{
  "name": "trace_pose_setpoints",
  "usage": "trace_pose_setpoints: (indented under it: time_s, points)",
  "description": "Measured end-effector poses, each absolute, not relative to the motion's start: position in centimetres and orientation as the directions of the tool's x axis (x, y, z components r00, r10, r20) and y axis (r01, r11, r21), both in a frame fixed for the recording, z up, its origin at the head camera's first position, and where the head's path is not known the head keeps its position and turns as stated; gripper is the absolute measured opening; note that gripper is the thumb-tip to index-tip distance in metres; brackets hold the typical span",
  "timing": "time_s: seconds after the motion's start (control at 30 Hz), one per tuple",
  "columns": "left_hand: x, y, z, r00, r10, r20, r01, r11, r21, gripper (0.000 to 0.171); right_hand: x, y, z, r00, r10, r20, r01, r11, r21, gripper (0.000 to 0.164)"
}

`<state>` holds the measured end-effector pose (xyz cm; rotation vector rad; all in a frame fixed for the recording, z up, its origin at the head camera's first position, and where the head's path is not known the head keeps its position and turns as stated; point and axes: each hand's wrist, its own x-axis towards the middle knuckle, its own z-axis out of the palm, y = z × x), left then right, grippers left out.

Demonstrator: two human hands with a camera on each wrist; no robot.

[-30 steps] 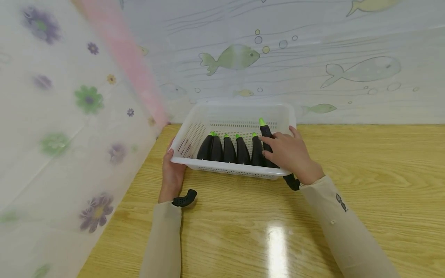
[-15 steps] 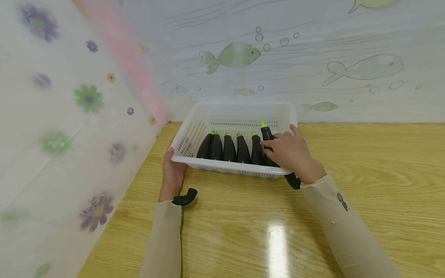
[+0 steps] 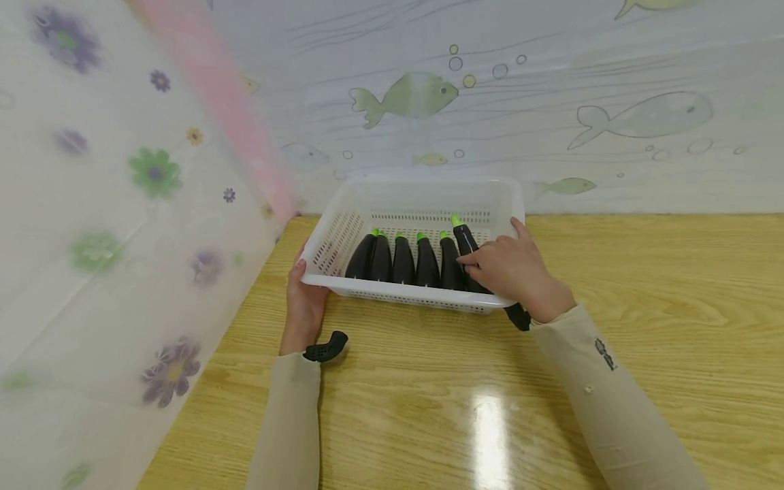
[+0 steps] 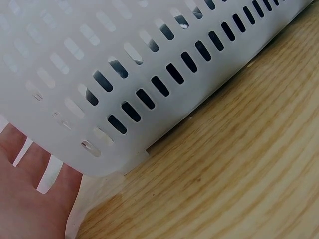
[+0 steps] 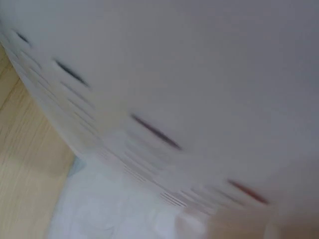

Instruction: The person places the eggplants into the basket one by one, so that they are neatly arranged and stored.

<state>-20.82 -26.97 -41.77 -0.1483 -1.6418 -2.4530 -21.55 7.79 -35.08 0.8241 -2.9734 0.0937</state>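
A white perforated plastic basket (image 3: 398, 284) sits on the table, with several dark eggplants (image 3: 403, 260) in a row inside. My left hand (image 3: 304, 303) holds its near left corner, thumb over the rim; the left wrist view shows the fingers (image 4: 30, 159) along the outer wall. My right hand (image 3: 514, 269) reaches over the right rim. Its fingers curl over the lower part of the rightmost eggplant (image 3: 464, 237), which leans with its green stem end up and left. The outermost finger lies at the rim. Much of that eggplant's lower end is hidden.
The wooden table (image 3: 398, 395) extends toward me and to the right. A fish-patterned sheet (image 3: 551, 82) hangs behind the basket, and a flower-patterned sheet (image 3: 92, 204) borders the left. Black camera mounts (image 3: 327, 348) sit on both wrists.
The rightmost eggplant's stem end has shifted slightly left, and its neighbour's tip also moved a little left. The right fingers have drawn in more. The left hand and basket stay nearly still.
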Motion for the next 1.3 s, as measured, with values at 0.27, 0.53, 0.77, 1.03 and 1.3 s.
trace_pose_setpoints:
  time_s: [0.27,0.53,0.77,1.03,1.3]
  points:
    - [-20.86,-27.02,-41.75,-0.976,-0.095,0.195,0.217,-0.372,0.903,0.054,-21.4,7.7,-34.78,-0.853,-0.521,0.025,-0.521,0.852,-0.037,0.037]
    - [-20.7,-26.96,-41.73,-0.974,-0.096,0.203,0.224,-0.348,0.91,0.054,-21.59,7.78,-34.97,-0.856,-0.517,-0.011,-0.517,0.855,-0.035,0.032]
    - [-20.77,-27.0,-41.79,-0.976,-0.095,0.197,0.218,-0.344,0.913,0.054,-21.7,7.72,-34.89,-0.858,-0.514,0.005,-0.512,0.854,-0.092,0.026]
    - [-20.77,-26.86,-41.69,-0.977,-0.095,0.193,0.215,-0.351,0.912,0.053,-21.7,7.72,-34.98,-0.861,-0.508,0.021,-0.506,0.853,-0.13,0.022]
    - [-20.64,-26.83,-41.64,-0.978,-0.099,0.183,0.207,-0.353,0.913,0.052,-21.68,7.67,-34.94,-0.862,-0.506,0.018,-0.504,0.855,-0.12,0.023]
